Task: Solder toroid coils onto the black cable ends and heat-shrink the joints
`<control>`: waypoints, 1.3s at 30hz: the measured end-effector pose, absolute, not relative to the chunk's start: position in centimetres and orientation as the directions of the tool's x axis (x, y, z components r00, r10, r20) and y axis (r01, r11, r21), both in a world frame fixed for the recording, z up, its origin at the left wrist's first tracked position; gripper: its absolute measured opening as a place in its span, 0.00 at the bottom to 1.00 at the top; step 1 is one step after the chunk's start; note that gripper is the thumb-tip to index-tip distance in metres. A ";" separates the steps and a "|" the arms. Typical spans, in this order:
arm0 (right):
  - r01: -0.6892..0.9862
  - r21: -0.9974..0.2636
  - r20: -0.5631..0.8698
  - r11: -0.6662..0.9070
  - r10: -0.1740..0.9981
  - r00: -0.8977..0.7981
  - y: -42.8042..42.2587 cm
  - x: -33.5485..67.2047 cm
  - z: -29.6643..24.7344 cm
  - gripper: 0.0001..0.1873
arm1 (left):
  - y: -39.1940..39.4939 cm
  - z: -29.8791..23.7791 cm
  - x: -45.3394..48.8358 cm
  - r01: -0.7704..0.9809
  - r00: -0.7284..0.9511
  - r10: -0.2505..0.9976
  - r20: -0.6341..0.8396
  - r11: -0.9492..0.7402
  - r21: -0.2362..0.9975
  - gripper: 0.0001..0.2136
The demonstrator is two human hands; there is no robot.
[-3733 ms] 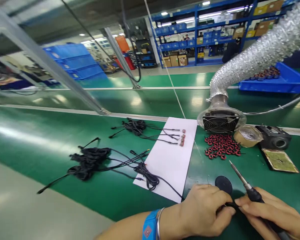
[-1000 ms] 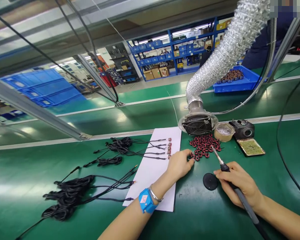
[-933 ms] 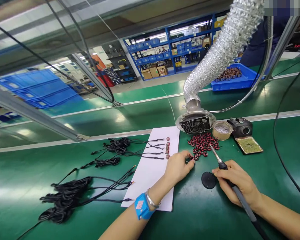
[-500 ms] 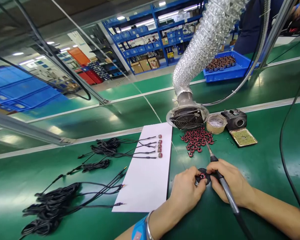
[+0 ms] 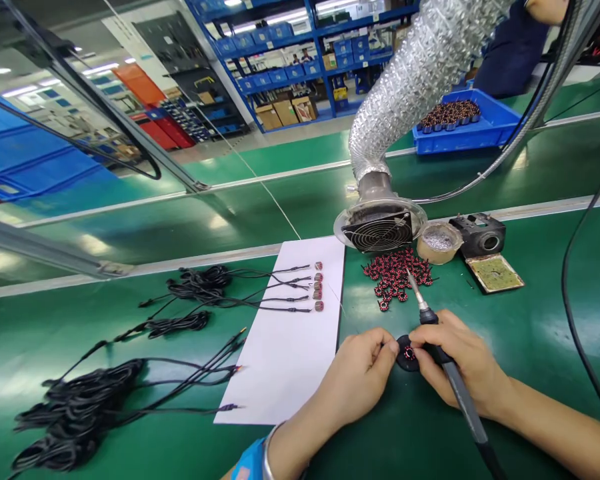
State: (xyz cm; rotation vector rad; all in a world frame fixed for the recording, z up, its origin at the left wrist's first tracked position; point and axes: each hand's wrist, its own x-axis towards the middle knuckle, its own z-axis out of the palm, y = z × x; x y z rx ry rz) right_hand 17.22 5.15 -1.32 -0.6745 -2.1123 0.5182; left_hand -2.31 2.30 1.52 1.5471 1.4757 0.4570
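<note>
A soldering iron (image 5: 455, 380) lies in my right hand (image 5: 470, 360), its bare tip pointing up and away over the pile of small red-and-black wound coils (image 5: 397, 273). That hand's thumb and forefinger also reach a single coil (image 5: 409, 353) on a small round black disc (image 5: 406, 363). At the disc's left edge, my left hand (image 5: 363, 373) has its thumb and forefinger pinched together. Whatever may be between those fingertips is too small or hidden to make out.
A fume duct hood (image 5: 380, 227) hangs behind the coils. Right of it stand a round tub (image 5: 437, 243) and an iron stand with yellow sponge (image 5: 495, 273). White board (image 5: 275, 373) carries small metal cylinders (image 5: 319, 287) and cable ends; coiled black cables (image 5: 80, 407) lie left.
My left fingers have come off the coil and drawn together at the disc's left edge. My right fingertips now touch the coil. The view has shifted slightly.
</note>
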 end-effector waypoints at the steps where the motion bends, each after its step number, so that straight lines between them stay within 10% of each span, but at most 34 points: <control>1: 0.293 -0.547 0.589 0.784 0.610 -0.531 5.2 17.1 -1.2 0.14 | 2.5 1.4 -2.3 0.560 0.224 0.921 -0.318 0.145 0.815 0.16; 9: 0.448 -0.167 0.497 0.878 0.468 -0.731 4.9 16.3 0.5 0.16 | 3.5 0.5 -1.9 0.433 0.256 0.911 -0.323 0.191 0.881 0.12; 23: 0.270 -0.459 0.663 0.846 0.529 -0.530 4.8 17.7 -0.3 0.21 | 2.8 0.2 -1.9 0.324 0.289 0.839 -0.461 0.368 0.872 0.14; 39: 0.347 -0.265 0.584 0.899 0.436 -0.684 4.0 18.0 -0.6 0.17 | 2.0 0.4 -1.6 0.226 0.278 0.824 -0.493 0.443 0.868 0.14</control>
